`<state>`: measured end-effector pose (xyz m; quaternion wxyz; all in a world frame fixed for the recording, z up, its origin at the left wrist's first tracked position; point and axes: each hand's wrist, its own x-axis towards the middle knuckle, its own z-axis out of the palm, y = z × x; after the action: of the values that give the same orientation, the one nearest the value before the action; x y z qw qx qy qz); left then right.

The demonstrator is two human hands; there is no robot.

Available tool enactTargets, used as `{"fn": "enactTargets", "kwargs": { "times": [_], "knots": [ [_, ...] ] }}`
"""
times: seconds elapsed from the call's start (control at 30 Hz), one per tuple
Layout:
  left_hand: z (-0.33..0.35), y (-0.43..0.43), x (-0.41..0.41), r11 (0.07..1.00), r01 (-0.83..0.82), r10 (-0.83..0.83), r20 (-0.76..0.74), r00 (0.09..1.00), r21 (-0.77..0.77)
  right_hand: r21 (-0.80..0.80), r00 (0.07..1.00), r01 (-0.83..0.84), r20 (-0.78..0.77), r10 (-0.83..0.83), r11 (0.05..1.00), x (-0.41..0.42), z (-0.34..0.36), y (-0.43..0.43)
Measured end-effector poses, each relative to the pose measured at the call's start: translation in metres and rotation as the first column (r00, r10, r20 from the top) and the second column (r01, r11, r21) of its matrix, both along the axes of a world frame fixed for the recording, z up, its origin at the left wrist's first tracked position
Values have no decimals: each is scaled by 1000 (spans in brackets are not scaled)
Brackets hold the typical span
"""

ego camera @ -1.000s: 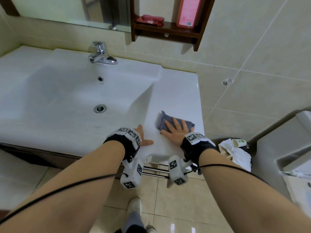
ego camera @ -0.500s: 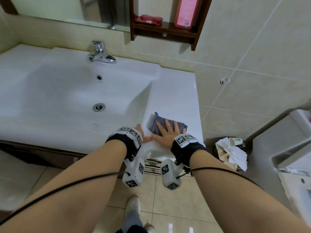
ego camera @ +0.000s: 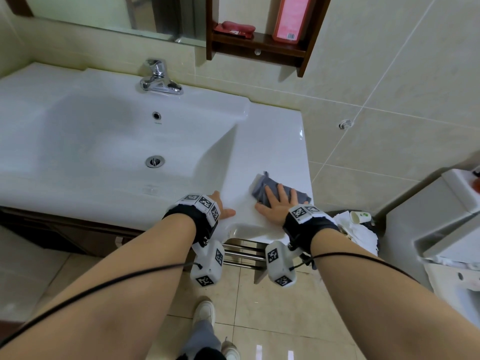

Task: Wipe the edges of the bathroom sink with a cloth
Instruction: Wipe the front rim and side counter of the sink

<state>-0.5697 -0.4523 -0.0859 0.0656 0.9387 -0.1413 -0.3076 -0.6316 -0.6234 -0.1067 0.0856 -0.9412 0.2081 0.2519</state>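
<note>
A white bathroom sink (ego camera: 272, 141) fills the left and middle of the head view, with a flat ledge on its right side. A crumpled grey cloth (ego camera: 262, 187) lies on that ledge near the front right corner. My right hand (ego camera: 279, 203) presses flat on the cloth with straight, spread fingers. My left hand (ego camera: 220, 205) rests on the front rim just left of it, mostly hidden by its wrist band, thumb pointing right.
A chrome tap (ego camera: 158, 79) stands at the back of the basin, a drain (ego camera: 155, 161) in its floor. A wooden shelf (ego camera: 257, 46) hangs above. A bin with paper (ego camera: 355, 227) and a toilet (ego camera: 441, 216) stand to the right. A towel rail (ego camera: 241, 253) runs under the ledge.
My right hand slid the cloth left toward my left hand, then back right along the front of the ledge. My left hand stayed on the rim.
</note>
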Motion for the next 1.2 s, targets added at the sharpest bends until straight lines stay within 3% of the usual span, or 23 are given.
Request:
{"fn": "enactTargets", "kwargs": {
  "times": [0.13,0.23,0.47,0.63,0.83,0.93,1.07,1.2],
  "knots": [
    [2,-7,-6,996,-49,51,20,998,-80,59,989,-149,20,148,987,8,-2,40],
    [2,-6,-9,995,-49,51,32,998,-86,92,986,-164,49,160,982,8,-3,46],
    [-7,12,0,996,86,-85,-5,996,23,21,999,42,2,-42,999,-17,0,-19],
    [-10,13,4,995,96,-97,21,995,17,23,994,107,6,-107,994,-14,3,-8],
    [-16,9,6,994,86,-84,37,996,-62,58,997,-65,48,62,996,4,-1,56],
    [-17,11,6,991,94,-90,49,995,-99,95,995,-71,74,64,993,7,-3,72],
    [-22,19,9,983,160,-159,25,987,-85,138,997,8,80,-19,990,-2,-3,57],
    [-28,23,12,972,235,-235,21,972,-1,65,984,173,36,-176,983,-23,-5,22]
  ]
}}
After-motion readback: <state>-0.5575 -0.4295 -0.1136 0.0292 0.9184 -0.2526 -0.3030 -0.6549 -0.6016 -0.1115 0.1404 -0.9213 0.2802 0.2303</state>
